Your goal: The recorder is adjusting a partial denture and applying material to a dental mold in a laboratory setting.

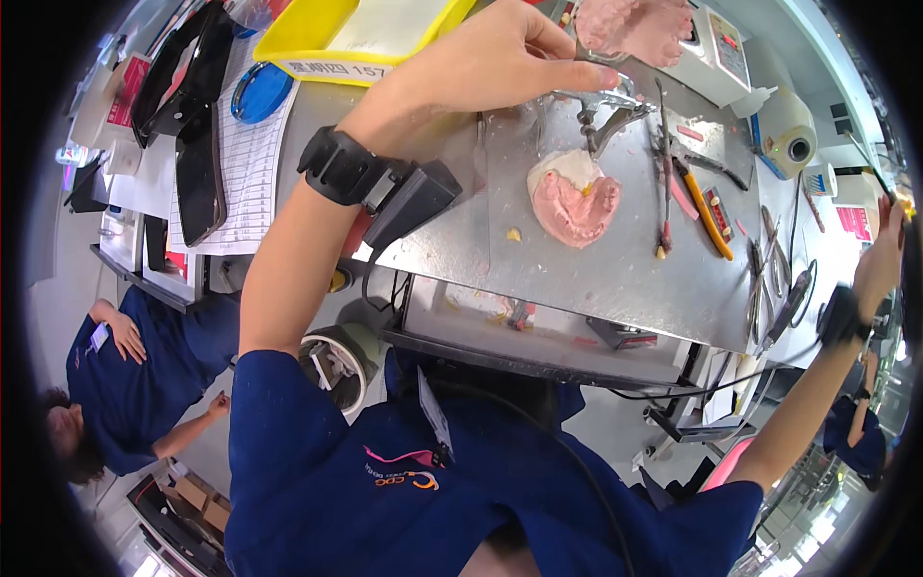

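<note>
My left hand reaches across the upper middle of the bench, its thumb stretched along the metal frame of a dental articulator and its fingers curled at the frame. One pink-and-white dental model lies at the near end of the articulator, arch facing up. Beyond the thumb stands a second pink model, cut off by the top edge. Far out at the right rim is my right hand, raised and closed around something small and dark-tipped that I cannot make out. Black straps circle both wrists.
A yellow tray sits at the back left, near a blue lid and a phone. Orange-handled pliers, a wax-tipped tool and several metal instruments lie right. A bin stands below; a seated person is left.
</note>
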A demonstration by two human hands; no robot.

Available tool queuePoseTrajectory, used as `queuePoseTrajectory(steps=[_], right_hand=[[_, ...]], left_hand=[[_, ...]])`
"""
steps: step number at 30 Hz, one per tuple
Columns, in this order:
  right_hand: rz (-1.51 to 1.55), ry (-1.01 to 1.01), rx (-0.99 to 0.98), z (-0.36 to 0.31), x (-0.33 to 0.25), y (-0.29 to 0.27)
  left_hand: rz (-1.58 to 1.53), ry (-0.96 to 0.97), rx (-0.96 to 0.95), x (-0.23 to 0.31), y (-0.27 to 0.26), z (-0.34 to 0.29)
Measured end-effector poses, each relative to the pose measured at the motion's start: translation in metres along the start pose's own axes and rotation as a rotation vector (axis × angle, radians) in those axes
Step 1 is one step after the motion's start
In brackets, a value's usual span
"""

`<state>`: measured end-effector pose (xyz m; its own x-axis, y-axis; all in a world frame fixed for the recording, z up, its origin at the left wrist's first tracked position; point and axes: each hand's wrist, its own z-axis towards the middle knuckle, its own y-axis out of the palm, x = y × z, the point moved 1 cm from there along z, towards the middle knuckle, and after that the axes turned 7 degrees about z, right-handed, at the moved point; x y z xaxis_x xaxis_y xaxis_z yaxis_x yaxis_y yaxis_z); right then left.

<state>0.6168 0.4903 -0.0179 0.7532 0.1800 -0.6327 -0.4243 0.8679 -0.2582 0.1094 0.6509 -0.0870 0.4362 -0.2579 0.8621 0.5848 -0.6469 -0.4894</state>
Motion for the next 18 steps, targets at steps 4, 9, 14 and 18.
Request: queuePoseTrajectory(steps=[4,9,14,18], right_hand=[[0.351,0.108,-0.232,-0.148,-0.123,0.032],[0.53,0.209,-0.245,-0.254,-0.178,0.067],[0.52,0.157,-0.22,-0.274,-0.185,0.09],[0.516,0.131,-0.241,-0.281,-0.181,0.089]], left_hand=[[0.037,0.131,0.06,-0.001,0.007,0.002],[-0.244,0.291,0.109,-0.005,0.021,0.003],[-0.142,0.271,0.144,0.005,0.014,-0.009],[-0.145,0.232,0.09,0.006,0.011,-0.012]])
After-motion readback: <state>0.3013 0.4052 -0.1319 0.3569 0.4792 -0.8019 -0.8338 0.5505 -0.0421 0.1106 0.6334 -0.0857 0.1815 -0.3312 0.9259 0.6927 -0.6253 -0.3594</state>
